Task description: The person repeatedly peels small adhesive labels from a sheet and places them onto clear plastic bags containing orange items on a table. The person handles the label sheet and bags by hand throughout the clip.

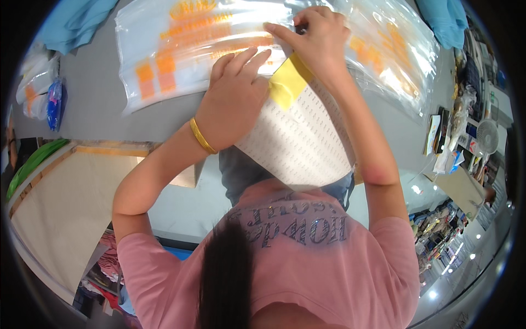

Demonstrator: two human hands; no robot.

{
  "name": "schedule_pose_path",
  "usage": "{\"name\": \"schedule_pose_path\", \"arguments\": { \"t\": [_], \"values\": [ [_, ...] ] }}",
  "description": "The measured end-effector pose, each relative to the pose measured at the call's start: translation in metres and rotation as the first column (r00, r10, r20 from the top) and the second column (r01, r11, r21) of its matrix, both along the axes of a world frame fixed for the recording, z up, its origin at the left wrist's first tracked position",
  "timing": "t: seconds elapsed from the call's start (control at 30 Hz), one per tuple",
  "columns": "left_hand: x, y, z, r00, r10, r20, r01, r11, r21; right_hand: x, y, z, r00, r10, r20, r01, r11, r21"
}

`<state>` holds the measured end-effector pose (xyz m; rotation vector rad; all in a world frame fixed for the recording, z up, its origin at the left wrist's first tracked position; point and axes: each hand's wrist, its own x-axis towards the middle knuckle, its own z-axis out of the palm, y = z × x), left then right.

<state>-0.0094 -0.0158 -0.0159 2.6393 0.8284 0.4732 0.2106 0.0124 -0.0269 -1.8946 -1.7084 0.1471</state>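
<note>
My left hand [233,98] lies flat with its fingers spread, over the edge of a clear plastic bag [186,55] with orange print and beside a white sheet [304,137] covered in rows of small marks. A yellow piece [290,82] lies at the upper end of the sheet, between my two hands. Farther up, my right hand [323,41] bends its fingers around a small dark thing [301,28], mostly hidden under them. Its thumb stretches to the left over the bag. The sheet's near end hangs over the table edge toward my lap.
More clear bags with orange print [389,55] lie on the grey table [93,109] to the right. Light blue fabric [74,22] is at the far left, and another blue piece [444,22] at the far right. A blue packet [54,104] rests near the left edge. A fan [487,136] stands beyond the right.
</note>
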Motion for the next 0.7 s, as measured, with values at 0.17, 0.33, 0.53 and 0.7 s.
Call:
{"name": "schedule_pose_path", "arguments": {
  "t": [0.17,0.33,0.53,0.7],
  "values": [
    [-0.015,-0.014,0.025,0.981,0.033,0.192,0.055,0.9,-0.431,0.0,0.004,-0.018,0.995,0.068,0.072,-0.073,0.995,0.073],
    [-0.019,-0.024,0.037,0.966,0.222,0.133,0.067,0.279,-0.958,-0.009,-0.002,0.008,0.983,0.004,0.183,-0.053,0.962,0.268],
    [-0.015,-0.032,0.045,0.926,0.372,0.07,0.037,0.095,-0.995,0.051,-0.001,0.062,0.741,-0.035,-0.671,0.094,0.994,0.051],
    [-0.001,-0.033,0.053,0.974,0.225,0.015,-0.031,0.198,-0.98,0.052,-0.004,0.027,0.998,0.064,-0.001,-0.058,0.919,0.39]
  ]
}}
